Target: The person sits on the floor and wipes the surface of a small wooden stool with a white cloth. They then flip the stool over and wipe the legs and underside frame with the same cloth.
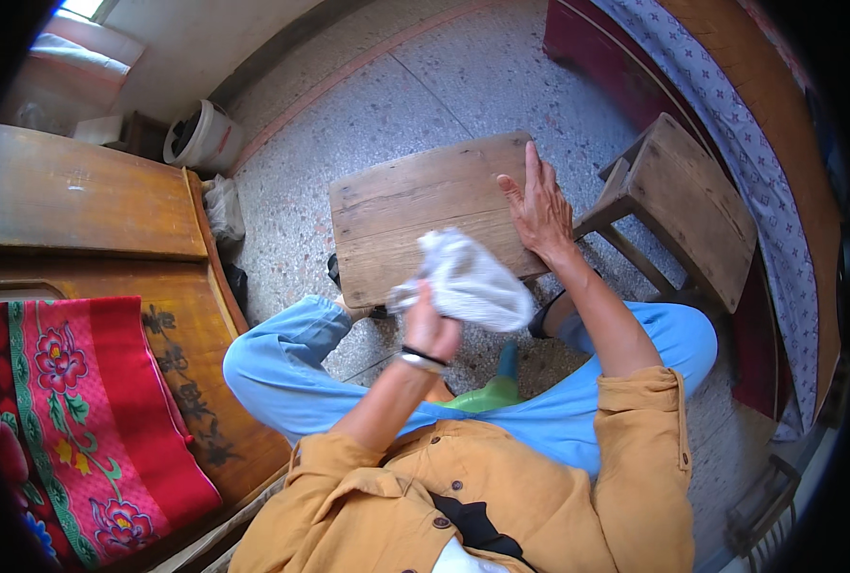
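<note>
A low wooden stool or small table (pixel 415 196) stands in front of me, its plain plank top facing up. My left hand (pixel 431 323) is closed around a white cloth (pixel 477 286), smeared by motion, over the near edge of the top. Stretched along the right edge of the wood, my right hand (pixel 542 210) touches it with fingers straight and thumb apart. Below the cloth, between my knees, lies a green object with a teal end (pixel 492 394), partly hidden; its kind is unclear.
Another wooden stool (pixel 692 210) is close on the right, beside a bed with a patterned cover (pixel 730 124). To the left are a wooden bench (pixel 91 196) and a red floral textile (pixel 110 411). A white bucket (pixel 217 138) stands at the far left on speckled flooring (pixel 348 105).
</note>
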`<state>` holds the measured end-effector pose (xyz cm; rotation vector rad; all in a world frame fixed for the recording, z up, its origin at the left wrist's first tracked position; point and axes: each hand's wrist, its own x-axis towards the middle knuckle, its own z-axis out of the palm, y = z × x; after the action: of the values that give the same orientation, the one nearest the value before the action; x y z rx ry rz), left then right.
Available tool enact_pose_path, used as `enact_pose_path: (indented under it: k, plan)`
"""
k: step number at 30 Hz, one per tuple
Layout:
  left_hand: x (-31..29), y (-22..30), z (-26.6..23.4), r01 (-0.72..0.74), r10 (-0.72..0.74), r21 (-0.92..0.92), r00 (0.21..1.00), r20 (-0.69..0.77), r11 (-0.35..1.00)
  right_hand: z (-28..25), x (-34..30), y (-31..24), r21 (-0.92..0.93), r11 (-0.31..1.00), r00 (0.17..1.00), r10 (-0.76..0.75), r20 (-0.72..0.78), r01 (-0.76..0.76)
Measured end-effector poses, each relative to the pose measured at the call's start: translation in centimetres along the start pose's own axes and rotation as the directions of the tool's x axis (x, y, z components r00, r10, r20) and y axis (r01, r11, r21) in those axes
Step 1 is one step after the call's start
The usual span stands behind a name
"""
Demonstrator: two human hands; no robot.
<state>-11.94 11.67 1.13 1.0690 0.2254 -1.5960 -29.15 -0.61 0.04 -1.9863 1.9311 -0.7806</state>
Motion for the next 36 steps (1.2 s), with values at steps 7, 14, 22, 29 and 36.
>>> enact_pose_path:
  k: [7, 14, 22, 29, 36]
  plan:
    - [1.9, 5.1, -6.7, -0.572, 0.674, 0.448, 0.731, -0.102, 0.687, -0.2, 0.0, -0.6, -0.007, 0.999, 0.999, 0.04, 0.011, -0.04]
    - [0.8, -0.1, -5.5, -0.601, 0.78, 0.77, 0.368, 0.506, -0.217, 0.2, 0.2, -0.3, 0.034, 0.998, 0.999, 0.051, -0.02, -0.05]
    - [-4.5, -1.5, -0.7, -0.872, 0.431, 0.331, 0.159, 0.888, -0.362, 0.1, 0.2, 0.3, 0.199, 0.979, 0.997, 0.05, -0.064, -0.036]
    - [2.8, 4.5, 5.3, -0.868, 0.057, 0.424, 0.424, 0.904, -0.259, -4.4, 0.7, -1.0, 0.414, 0.896, 0.901, 0.037, -0.431, 0.161]
    - [9.8, 13.3, 3.7, -0.7, 0.473, 0.54, 0.318, 0.821, -0.467, 1.7, -5.9, -9.1, -0.068, 0.842, 0.834, -0.513, 0.203, 0.535]
